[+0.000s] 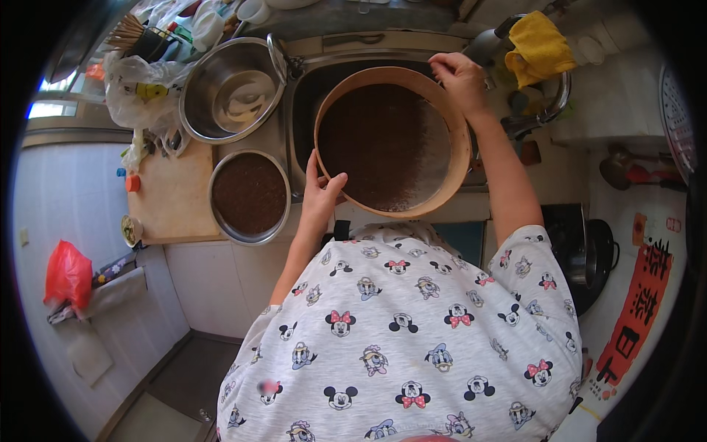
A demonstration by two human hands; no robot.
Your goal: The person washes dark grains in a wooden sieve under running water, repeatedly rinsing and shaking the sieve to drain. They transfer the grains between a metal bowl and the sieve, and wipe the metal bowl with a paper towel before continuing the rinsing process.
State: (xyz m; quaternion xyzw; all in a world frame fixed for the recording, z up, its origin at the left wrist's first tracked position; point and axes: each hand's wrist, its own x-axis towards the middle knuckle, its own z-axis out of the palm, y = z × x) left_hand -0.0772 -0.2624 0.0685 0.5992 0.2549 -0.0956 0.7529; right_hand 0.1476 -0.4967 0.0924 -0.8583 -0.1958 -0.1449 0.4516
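A round sieve with a wooden rim [461,160] is tilted over the sink [302,99]. Dark brown, fine-grained material [375,143] covers the left and middle of its mesh, thinning out to the right. My left hand [323,190] grips the rim at the lower left, thumb on top. At the upper right, my right hand [458,80] has its fingers bent beside the rim; whether they touch or hold anything is unclear. Left of the sink, a metal bowl [287,207] holds similar dark brown material. Behind it is a larger steel basin [190,119] with clear liquid inside.
A wooden cutting board [171,193] lies beside the bowl, with a small cup [131,231] at its corner. Plastic bags [130,105] and a chopstick holder [149,44] crowd the back left. A yellow cloth [538,50] hangs over the faucet [560,99]. Pans [596,259] stand right.
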